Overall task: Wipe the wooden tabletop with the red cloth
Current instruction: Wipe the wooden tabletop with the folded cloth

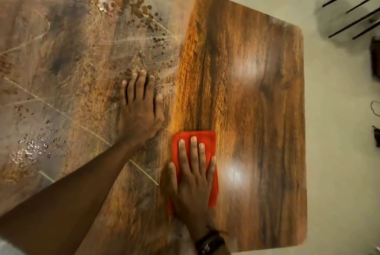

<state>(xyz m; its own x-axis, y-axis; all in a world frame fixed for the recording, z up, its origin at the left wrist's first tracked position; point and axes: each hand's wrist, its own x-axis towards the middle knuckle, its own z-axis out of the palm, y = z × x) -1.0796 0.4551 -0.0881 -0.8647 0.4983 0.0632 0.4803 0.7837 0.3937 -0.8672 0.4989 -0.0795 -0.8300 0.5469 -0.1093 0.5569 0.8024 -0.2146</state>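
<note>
From the head camera, the right hand (pixel 192 174) presses flat, fingers straight, on the folded red cloth (pixel 194 145) lying on the wooden tabletop (pixel 257 110) (near its front edge); the left hand (pixel 140 108) rests open-palmed just beside it, on the smeared, droplet-speckled part.

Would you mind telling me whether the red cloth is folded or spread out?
Folded, it seems: the red cloth forms a compact pad under the flat right hand on the tabletop.
</note>
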